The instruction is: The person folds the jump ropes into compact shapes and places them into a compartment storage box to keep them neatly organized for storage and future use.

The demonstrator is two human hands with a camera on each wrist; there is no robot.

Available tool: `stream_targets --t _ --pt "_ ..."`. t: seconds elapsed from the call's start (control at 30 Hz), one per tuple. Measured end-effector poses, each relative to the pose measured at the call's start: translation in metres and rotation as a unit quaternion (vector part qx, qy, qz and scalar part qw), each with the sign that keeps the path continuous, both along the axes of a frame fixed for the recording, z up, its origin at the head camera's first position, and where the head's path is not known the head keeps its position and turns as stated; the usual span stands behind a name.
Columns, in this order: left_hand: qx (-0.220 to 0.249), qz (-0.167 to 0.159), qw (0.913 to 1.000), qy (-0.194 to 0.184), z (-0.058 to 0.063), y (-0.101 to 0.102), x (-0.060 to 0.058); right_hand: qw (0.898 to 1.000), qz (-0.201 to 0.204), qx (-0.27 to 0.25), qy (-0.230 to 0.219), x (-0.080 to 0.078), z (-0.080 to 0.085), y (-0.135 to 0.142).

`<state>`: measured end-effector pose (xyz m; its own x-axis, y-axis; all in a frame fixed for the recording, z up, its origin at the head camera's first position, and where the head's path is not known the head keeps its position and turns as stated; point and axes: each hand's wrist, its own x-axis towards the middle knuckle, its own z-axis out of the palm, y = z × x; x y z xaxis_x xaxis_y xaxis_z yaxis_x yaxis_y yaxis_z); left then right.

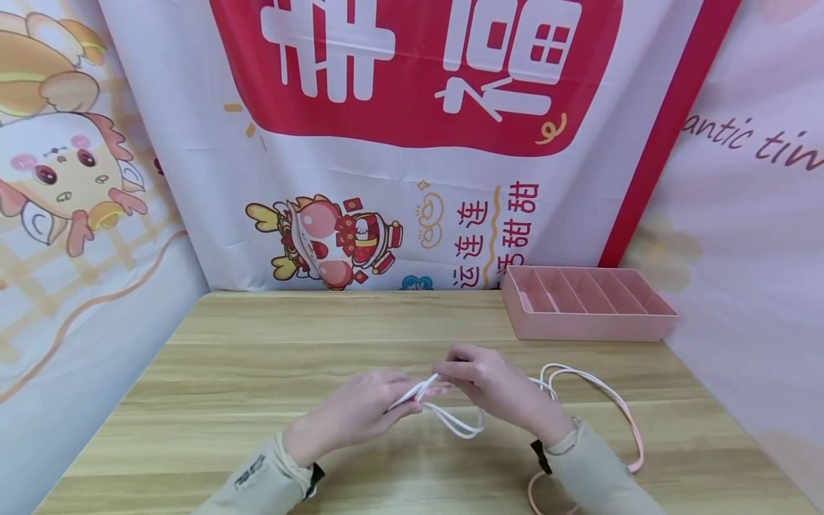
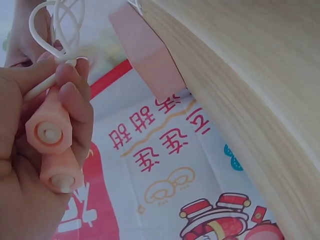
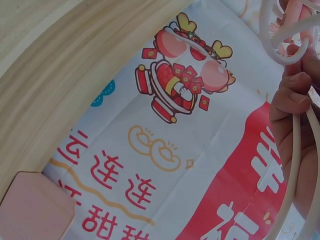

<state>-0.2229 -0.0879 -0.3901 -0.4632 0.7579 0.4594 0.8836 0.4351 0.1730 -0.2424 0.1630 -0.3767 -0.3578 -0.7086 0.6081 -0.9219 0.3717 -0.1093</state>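
On the table (image 1: 322, 329) beyond the left hand (image 1: 360, 409) and right hand (image 1: 492, 380) (fingers pinching white cord (image 1: 420, 390)) stands a pink box (image 1: 592, 327).

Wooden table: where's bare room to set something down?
Bare: the left side, between the left hand and printed side cloth; the back strip, left of the pink box. Crowded: the right, where the cord loops past the right hand.

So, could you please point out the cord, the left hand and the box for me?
Cord (image 3: 295, 150): right wrist view, on a strand below the fingers.
Left hand (image 1: 357, 409): head view, on its back.
Box (image 1: 594, 327): head view, on its front wall.
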Motion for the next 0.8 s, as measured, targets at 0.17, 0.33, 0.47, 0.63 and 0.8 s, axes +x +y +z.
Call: stream_targets --t 0.17,0.33,0.47,0.63,0.8 --pt "-0.025 -0.01 0.9996 0.008 -0.002 0.0 0.002 1.0 0.004 -0.008 0.005 -0.001 0.0 0.0" --pt "-0.03 -0.022 0.9993 -0.008 -0.003 0.002 0.005 0.999 0.001 -0.04 0.019 -0.004 0.003 0.002" --pt "-0.043 -0.015 0.9979 0.046 -0.004 0.005 0.009 0.999 0.008 -0.05 0.009 -0.005 0.003 0.001" --pt "-0.054 -0.029 0.9913 0.116 -0.001 0.01 0.014 0.998 0.022 -0.065 -0.009 -0.009 0.001 0.001" --pt "0.003 -0.036 0.9856 0.165 0.004 0.011 0.016 0.995 0.035 -0.079 -0.051 -0.015 -0.004 0.006"
